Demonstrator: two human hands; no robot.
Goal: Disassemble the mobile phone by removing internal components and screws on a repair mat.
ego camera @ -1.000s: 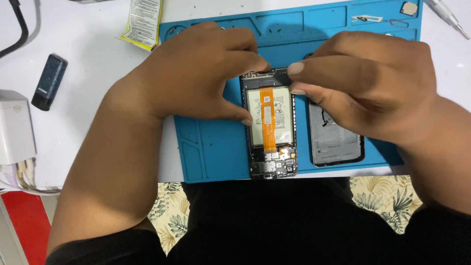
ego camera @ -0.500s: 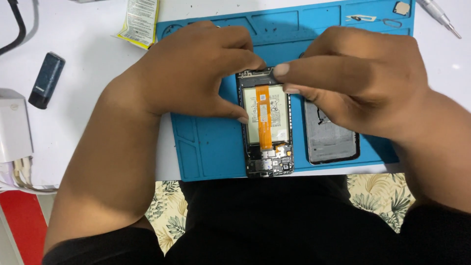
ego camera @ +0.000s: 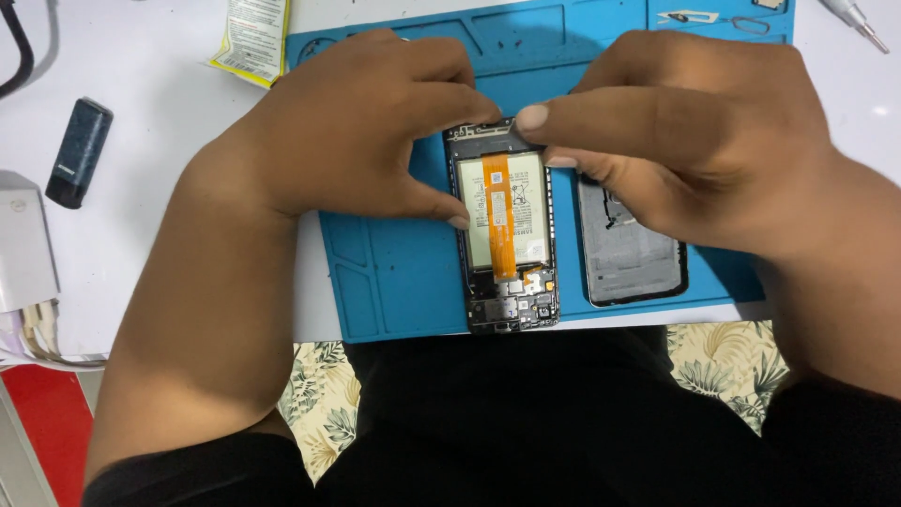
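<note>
Both wrists bent inward over a blue mat (ego camera: 404, 272) on a white table (ego camera: 150, 169). Left hand (ego camera: 361, 127) curled, fingertips pressed together on the top left corner of an opened phone (ego camera: 505, 225), thumb braced along its left edge. Right hand (ego camera: 685, 127) reaching across from the other side, forefinger and thumb pinched on the phone's top edge; whether around some small part, cannot tell. Phone lying face down near the mat's front edge, orange ribbon cable (ego camera: 498, 216) running down over the battery. Detached back cover (ego camera: 629, 244) just beside it, partly under the right hand. Compared with half a second ago: same grip, right fingertips hardly shifted along the top edge.
</note>
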